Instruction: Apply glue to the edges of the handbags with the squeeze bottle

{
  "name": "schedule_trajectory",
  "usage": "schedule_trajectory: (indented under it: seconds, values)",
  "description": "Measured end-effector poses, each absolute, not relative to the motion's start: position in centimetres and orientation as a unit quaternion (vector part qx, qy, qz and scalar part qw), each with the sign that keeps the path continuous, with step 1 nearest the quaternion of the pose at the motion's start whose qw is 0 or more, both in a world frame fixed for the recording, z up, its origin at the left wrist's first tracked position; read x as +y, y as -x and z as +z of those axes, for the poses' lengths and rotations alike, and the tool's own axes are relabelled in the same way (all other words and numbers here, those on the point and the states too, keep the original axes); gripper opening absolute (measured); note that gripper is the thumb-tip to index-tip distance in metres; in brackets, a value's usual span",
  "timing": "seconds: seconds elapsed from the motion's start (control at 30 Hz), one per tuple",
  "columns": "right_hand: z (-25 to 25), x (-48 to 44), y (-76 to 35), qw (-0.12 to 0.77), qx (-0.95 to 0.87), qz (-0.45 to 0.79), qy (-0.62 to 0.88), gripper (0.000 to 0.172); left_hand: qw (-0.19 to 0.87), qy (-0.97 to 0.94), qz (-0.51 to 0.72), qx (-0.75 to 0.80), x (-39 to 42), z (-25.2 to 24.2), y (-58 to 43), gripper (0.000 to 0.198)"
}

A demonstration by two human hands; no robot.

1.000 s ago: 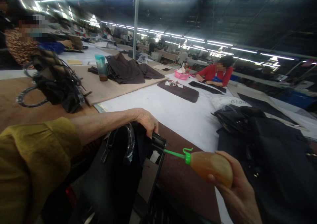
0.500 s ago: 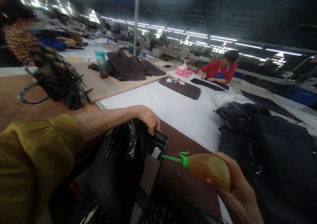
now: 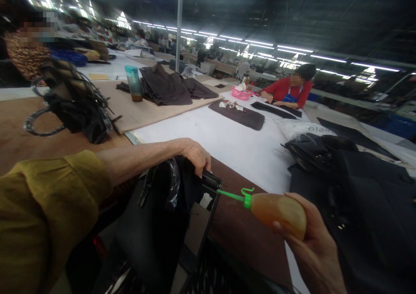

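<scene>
My right hand [image 3: 312,233] is closed round a squeeze bottle [image 3: 276,211] of amber liquid, tilted sideways with its green nozzle [image 3: 232,195] pointing left. The nozzle's tip is at the upper edge of an open black handbag [image 3: 152,229]; whether it touches cannot be made out. My left hand [image 3: 196,155] grips the bag's top edge from above, its fingertips partly hidden behind the rim. A bag handle [image 3: 173,185] in clear plastic wrap stands up beside my left wrist. Inside the bag, a brown lining and a white tag [image 3: 205,201] show.
Black bags [image 3: 364,198] are heaped at right. Another black bag [image 3: 74,103] with wrapped handles lies at left. Dark cloth pieces [image 3: 165,84] and a teal-topped bottle [image 3: 133,84] sit farther back. Across the white table, a person in red sleeves [image 3: 305,92] handles dark strips near a pink basket [image 3: 240,93].
My right hand has moved the bottle slightly up and to the right, bringing the nozzle tip from inside the opening to the bag's edge. My left hand stays on the bag.
</scene>
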State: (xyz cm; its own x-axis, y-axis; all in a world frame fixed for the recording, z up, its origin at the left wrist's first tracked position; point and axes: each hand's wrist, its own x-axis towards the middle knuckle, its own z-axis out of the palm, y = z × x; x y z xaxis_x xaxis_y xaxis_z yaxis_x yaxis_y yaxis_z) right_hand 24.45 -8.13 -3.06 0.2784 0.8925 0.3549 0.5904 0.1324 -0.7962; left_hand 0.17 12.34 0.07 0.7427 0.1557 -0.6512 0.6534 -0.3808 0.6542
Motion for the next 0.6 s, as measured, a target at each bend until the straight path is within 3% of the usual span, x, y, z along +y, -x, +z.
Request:
schedule_trajectory:
  seconds: [0.6]
  values:
    - [-3.9, -10.1, -23.9, 0.455, -0.520, 0.278, 0.667, 0.057, 0.497, -0.788, -0.258, 0.254, 12.5, 0.1, -0.1, 0.026]
